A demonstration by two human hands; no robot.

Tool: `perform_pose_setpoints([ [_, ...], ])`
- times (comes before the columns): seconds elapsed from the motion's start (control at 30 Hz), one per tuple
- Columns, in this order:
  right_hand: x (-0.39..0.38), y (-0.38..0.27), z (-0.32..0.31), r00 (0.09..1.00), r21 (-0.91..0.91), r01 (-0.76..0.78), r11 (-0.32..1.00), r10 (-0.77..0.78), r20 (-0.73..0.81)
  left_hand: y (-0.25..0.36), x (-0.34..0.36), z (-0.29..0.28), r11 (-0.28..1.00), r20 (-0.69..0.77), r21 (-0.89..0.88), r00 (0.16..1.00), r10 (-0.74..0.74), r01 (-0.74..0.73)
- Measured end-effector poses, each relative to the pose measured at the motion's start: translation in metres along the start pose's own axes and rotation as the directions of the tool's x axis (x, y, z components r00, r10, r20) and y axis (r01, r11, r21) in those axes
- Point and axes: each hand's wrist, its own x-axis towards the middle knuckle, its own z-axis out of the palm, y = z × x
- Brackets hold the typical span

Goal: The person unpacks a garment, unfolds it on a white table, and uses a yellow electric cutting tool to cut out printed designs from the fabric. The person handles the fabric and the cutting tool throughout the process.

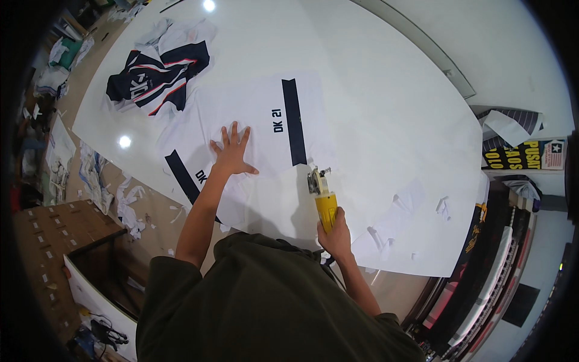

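My left hand [232,151] lies spread on a white printed fabric sheet [235,99], fingers apart. The sheet has dark lettering and two dark bands, one at the right [294,120], one at the lower left [183,177]. My right hand [333,235] grips the yellow handle of an electric rotary cutter [321,196], its metal head beside the sheet's right side, close below the band's end. Its cord runs down toward my body. A rumpled bundle of navy, white and red printed fabric [157,81] lies above left of my left hand.
The white table [392,90] fills the middle, with white scraps [377,235] at its lower right. Cardboard boxes [54,223] stand lower left; fabric offcuts [129,205] litter the floor. Rolls of material [491,259] lie at right, below a lettered banner [525,154].
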Motion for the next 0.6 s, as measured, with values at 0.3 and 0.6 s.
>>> perform_pose_setpoints([
  [0.3,0.033,-0.028,0.008,1.0,-0.009,0.01,1.0,-0.01,0.001,-0.001,-0.001,0.004,0.999,-0.015,-0.035,1.0,0.012,-0.013],
  [0.6,0.052,-0.027,0.015,0.993,-0.027,0.102,0.994,-0.104,-0.052,0.001,-0.002,-0.002,0.999,-0.006,-0.043,1.0,0.009,-0.009],
])
